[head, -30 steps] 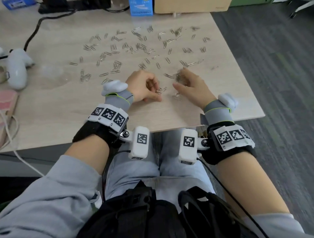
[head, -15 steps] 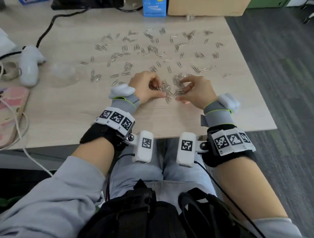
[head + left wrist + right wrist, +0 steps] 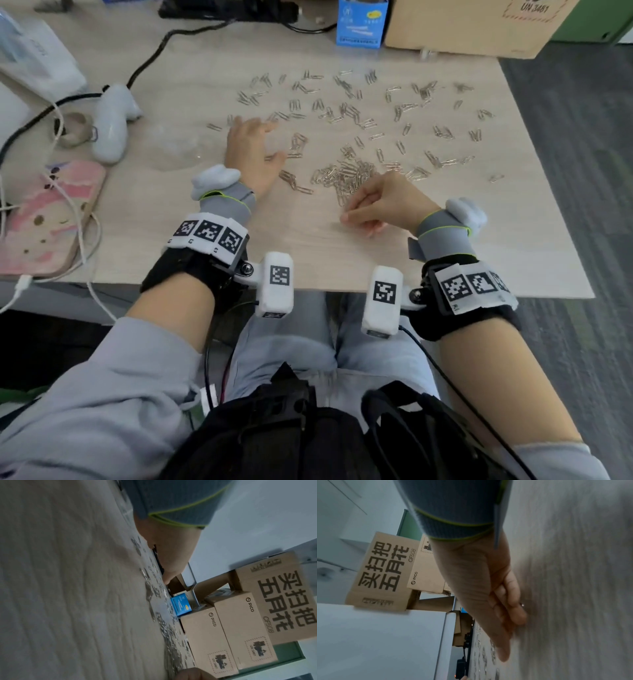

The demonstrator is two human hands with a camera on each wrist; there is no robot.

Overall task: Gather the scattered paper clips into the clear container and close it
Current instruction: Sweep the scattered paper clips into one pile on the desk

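Many silver paper clips [image 3: 346, 102] lie scattered over the far half of the wooden table [image 3: 308, 246]. A denser pile of clips [image 3: 346, 174] sits near the middle. The clear container [image 3: 174, 150] shows only faintly, left of my left hand. My left hand [image 3: 251, 147] lies flat on the table with its fingers spread, left of the pile and among loose clips; it holds nothing. My right hand [image 3: 380, 202] rests just in front of the pile with its fingers curled in and the thumb pointing left. In the right wrist view a small metal glint shows by its fingers [image 3: 513, 601]; whether it is held is unclear.
A white controller [image 3: 113, 126], a tape ring [image 3: 73, 128] and cables lie at the left, with a pink pad [image 3: 48, 219] nearer me. A blue box [image 3: 359, 24] and a cardboard box [image 3: 472, 24] stand along the far edge. The table's right edge drops to grey floor.
Both hands have left the clips they were working together. The left hand moved up and left and spread flat; the right hand drew back toward me, curled. A pile lies between them.
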